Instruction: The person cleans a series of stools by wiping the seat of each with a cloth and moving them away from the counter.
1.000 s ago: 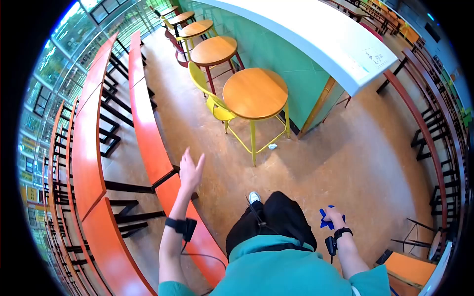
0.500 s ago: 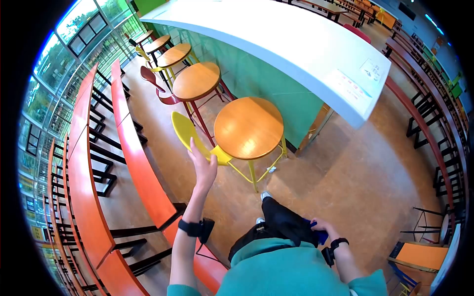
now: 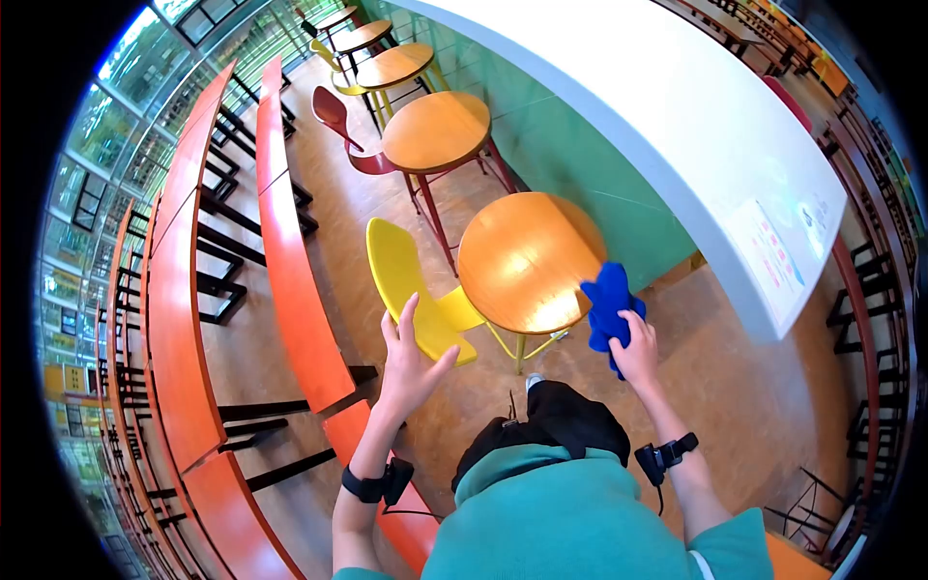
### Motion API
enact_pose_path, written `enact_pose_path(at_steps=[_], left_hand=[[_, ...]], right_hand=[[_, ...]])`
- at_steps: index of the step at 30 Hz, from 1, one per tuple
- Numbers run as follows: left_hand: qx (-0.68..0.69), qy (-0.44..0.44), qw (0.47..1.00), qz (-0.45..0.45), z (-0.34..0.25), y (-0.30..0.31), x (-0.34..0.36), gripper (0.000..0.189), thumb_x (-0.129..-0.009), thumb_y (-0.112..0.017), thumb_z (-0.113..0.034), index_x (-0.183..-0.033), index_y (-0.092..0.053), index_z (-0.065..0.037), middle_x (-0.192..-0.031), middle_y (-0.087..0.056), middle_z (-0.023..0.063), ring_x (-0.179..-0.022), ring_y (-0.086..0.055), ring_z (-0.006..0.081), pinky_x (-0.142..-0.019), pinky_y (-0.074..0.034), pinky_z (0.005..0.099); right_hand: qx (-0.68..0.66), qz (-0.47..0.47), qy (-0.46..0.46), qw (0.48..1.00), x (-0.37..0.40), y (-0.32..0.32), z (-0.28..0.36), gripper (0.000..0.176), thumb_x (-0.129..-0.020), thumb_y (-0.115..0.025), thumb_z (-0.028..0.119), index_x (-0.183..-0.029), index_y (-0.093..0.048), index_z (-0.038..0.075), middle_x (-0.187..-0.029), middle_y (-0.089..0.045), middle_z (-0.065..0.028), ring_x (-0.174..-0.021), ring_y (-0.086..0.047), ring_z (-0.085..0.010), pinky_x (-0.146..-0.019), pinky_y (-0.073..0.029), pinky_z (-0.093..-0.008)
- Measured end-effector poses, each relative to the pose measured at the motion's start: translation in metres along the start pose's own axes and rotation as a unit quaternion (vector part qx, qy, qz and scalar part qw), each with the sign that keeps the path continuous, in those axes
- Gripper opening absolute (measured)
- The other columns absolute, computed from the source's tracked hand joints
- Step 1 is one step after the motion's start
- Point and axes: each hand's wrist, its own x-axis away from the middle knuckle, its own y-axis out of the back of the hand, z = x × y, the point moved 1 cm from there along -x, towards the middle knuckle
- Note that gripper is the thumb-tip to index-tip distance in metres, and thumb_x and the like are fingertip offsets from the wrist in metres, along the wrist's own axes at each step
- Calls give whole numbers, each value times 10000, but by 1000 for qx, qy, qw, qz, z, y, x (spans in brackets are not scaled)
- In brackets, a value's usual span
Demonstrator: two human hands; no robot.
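Observation:
My right hand [image 3: 636,350] grips a blue cloth [image 3: 607,309], held up at the near right edge of a round wooden table [image 3: 527,261] with yellow legs. My left hand [image 3: 408,365] is raised with its fingers spread and holds nothing; it hovers just in front of a yellow chair [image 3: 406,280] that stands to the left of that table. Both wrists carry black bands with small devices.
A long white counter [image 3: 677,126] with a teal front runs along the right. More round tables [image 3: 437,130] and a dark red chair [image 3: 340,126] line it further back. Long orange benches [image 3: 290,261] with black frames stretch along the left. Brown floor lies between.
My right hand has risen from beside my hip and brought the blue cloth up to the table's edge. My left hand has dropped lower in front of the yellow chair. I stand closer to the table.

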Motion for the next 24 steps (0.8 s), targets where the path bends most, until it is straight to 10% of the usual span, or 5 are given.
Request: enact_pose_path(at_steps=[2, 8, 10, 17, 24], left_hand=[[-56, 17, 998, 3, 0, 7, 0, 702, -790, -601, -172, -1382, -232, -88, -1384, -129, 298, -1246, -308, 431, -1029, -288, 455], [-302, -83, 948, -53, -10, 44, -34, 593, -801, -584, -282, -1324, -382, -89, -1433, -147, 239, -1307, -224, 417, -1056, -196, 501], [-354, -106, 929, -9, -7, 45, -51, 510, -790, -574, -303, -1236, -488, -72, -1429, -222, 186, -1324, -211, 386, -1067, -114, 539], [-282, -154, 940, 112, 32, 34, -88, 332, -721, -579, -297, -924, -637, -40, -1110, -566, 146, -1108, -443, 355, -913, -383, 480], [-248, -182, 944, 117, 38, 31, -89, 344, -615, -604, -278, -863, -624, -40, -1010, -594, 118, -1001, -499, 335, -745, -453, 432]], right_hand=[[-8, 4, 52, 999, -25, -18, 19, 489, -692, -615, 160, -1171, -524, 136, -1251, -496, -123, -1090, -461, -343, -941, -392, -400], [144, 256, 50, 954, -77, -88, 48, 759, -724, -631, 467, -1386, -278, 347, -1497, -81, -104, -1319, -66, -495, -936, -156, -739], [191, 262, 65, 944, -79, -109, 41, 731, -709, -629, 483, -1363, -336, 337, -1495, -97, -101, -1309, -65, -515, -940, -115, -741], [181, 107, 159, 965, -84, -138, 18, 633, -678, -599, 420, -1287, -460, 318, -1461, -228, -93, -1292, -174, -475, -958, -151, -689], [209, 91, 148, 962, -123, -154, 16, 626, -691, -557, 436, -1297, -450, 318, -1446, -257, -83, -1283, -196, -467, -964, -156, -677]])
